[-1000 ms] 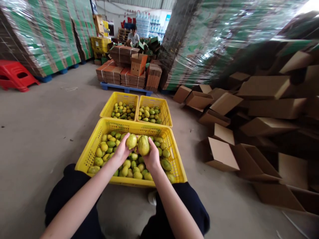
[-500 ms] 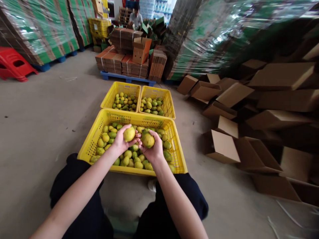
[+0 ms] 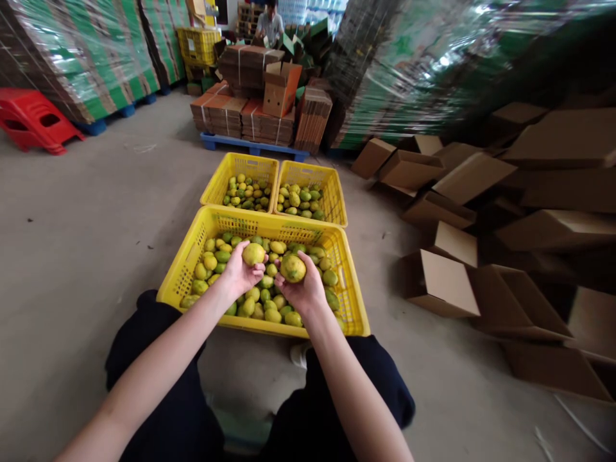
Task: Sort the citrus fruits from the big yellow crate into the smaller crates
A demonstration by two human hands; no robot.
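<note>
My left hand [image 3: 244, 273] is closed around a yellow lemon [image 3: 253, 254], thumb on top. In my right hand [image 3: 307, 290] is a larger yellow-green lemon [image 3: 292, 268] with darker marks on its skin. A small gap separates the two hands, and both are over the near yellow crate [image 3: 353, 282]. Inside that crate lie many green and yellow lemons [image 3: 273, 316], some hidden under my hands and wrists.
Beyond stand two smaller yellow crates [image 3: 212, 183] [image 3: 337, 192] of lemons. Cardboard boxes [image 3: 447, 282] are heaped at right. Flattened cartons [image 3: 221, 115] rest on a blue pallet [image 3: 255, 147]; a person [image 3: 270, 25] is behind them. A red stool [image 3: 38, 122] stands left.
My hands have drawn slightly apart. The lemon in my right hand has turned, showing a different side. The whole view has shifted a little, so the scene sits farther right.
</note>
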